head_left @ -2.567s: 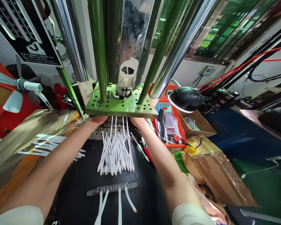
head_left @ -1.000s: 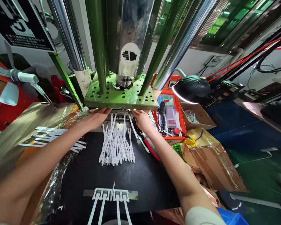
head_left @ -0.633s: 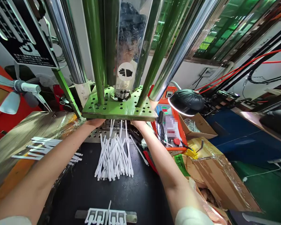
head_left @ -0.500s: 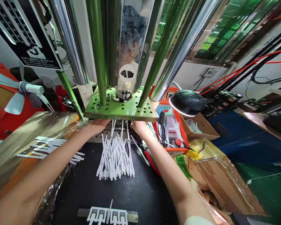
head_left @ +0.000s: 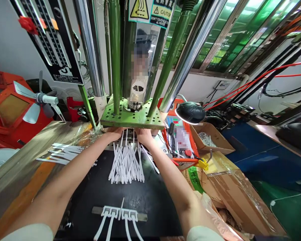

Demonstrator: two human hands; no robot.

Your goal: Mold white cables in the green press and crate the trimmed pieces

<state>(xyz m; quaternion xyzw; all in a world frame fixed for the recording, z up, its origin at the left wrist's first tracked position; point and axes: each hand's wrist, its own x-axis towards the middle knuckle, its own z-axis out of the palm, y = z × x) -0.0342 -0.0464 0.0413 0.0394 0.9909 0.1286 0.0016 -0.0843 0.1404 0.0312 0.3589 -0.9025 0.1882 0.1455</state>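
Both of my hands reach in beneath the perforated green plate [head_left: 130, 123] of a press. My left hand [head_left: 114, 133] is at its left side, fingers hidden under the edge. On the other side, my right hand [head_left: 143, 135] also has its fingers out of sight below the plate. Several white strips run out between the hands, and a pile of white strips [head_left: 126, 164] lies on the black surface [head_left: 95, 194] in front. Closer to me, a white moulded piece [head_left: 119, 212] with several strips hanging from it rests on a flat bar [head_left: 141, 217].
More white strips [head_left: 65, 152] lie on the wooden board [head_left: 27, 157] at left. A small fan [head_left: 41, 98] stands behind them. To the right are a lamp [head_left: 190, 112], an orange control box [head_left: 183, 160] and cardboard boxes [head_left: 238, 190]. Metal columns [head_left: 87, 47] flank the press.
My view has tilted upward, bringing a caution label into sight. My hands appear slightly closer together under the plate. The strip pile and moulded piece look unmoved on the black surface.
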